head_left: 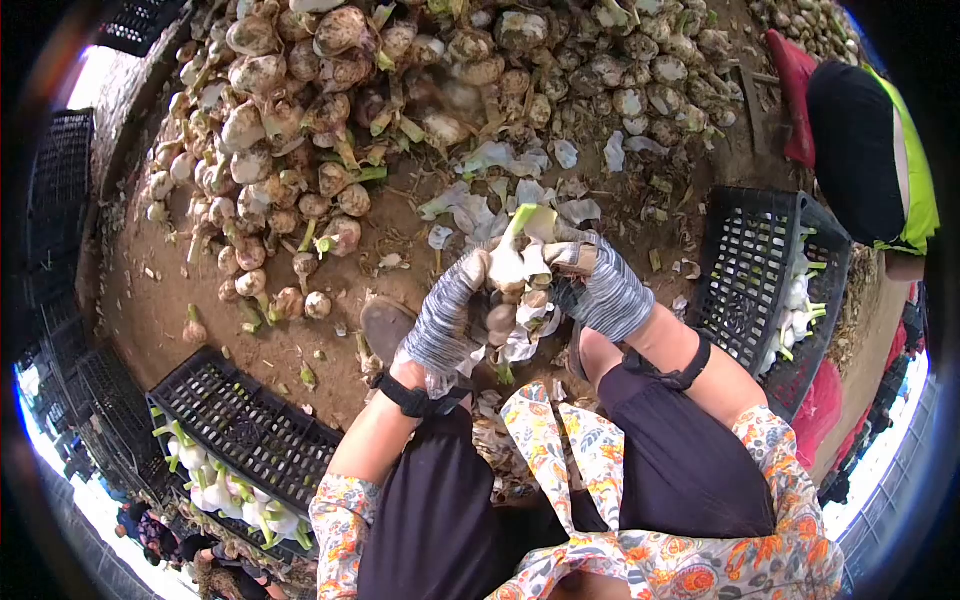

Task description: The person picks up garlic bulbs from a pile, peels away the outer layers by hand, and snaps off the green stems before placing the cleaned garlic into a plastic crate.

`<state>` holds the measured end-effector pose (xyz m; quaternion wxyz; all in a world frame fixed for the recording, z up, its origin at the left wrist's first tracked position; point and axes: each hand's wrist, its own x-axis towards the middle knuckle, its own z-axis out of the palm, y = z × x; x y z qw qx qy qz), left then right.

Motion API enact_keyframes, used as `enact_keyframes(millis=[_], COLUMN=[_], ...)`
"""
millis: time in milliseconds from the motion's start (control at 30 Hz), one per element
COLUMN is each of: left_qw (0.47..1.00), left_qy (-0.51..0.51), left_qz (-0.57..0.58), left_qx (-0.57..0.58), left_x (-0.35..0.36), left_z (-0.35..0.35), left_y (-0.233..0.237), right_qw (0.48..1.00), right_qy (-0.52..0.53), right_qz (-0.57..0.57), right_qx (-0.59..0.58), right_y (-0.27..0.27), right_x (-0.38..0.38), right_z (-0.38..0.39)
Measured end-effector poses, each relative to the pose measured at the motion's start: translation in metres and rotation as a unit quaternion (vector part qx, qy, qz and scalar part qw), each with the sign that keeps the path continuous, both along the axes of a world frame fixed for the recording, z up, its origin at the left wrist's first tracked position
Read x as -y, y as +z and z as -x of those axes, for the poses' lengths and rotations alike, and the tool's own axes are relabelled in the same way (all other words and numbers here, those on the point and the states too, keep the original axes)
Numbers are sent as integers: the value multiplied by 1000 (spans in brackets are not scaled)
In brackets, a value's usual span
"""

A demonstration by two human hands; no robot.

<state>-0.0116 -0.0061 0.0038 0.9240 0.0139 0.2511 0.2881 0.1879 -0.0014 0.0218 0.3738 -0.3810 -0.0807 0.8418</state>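
Note:
In the middle of the head view, a white garlic bulb [508, 268] with a short green stem is held between both gloved hands. My left hand [452, 312], in a grey striped glove, has its thumb and fingers closed on the bulb's left side. From the right, my right hand [598, 285] pinches at the bulb and a loose piece of its pale skin. Papery peelings [480, 212] lie on the ground just beyond the hands. More bulbs and skins show below the held bulb, partly hidden by the gloves.
A large heap of unpeeled garlic [340, 70] covers the ground ahead. Black crates with cleaned garlic stand at the left [245, 425] and right [745, 280]. Another person [860, 150] is at the upper right. Stacked black crates [60, 230] line the far left.

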Motion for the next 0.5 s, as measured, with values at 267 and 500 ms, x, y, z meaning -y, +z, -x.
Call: enact_keyframes(millis=[267, 500], left_qw=[820, 926], left_qy=[-38, 6], left_qz=[-398, -271], left_qx=[-409, -264], left_x=[-23, -13], left_z=[0, 2], left_y=[19, 3], right_qw=[924, 989], right_qy=[162, -48], right_qz=[-232, 64], right_qx=[259, -126], right_y=[-11, -10], right_x=[6, -16], right_z=[-13, -24])
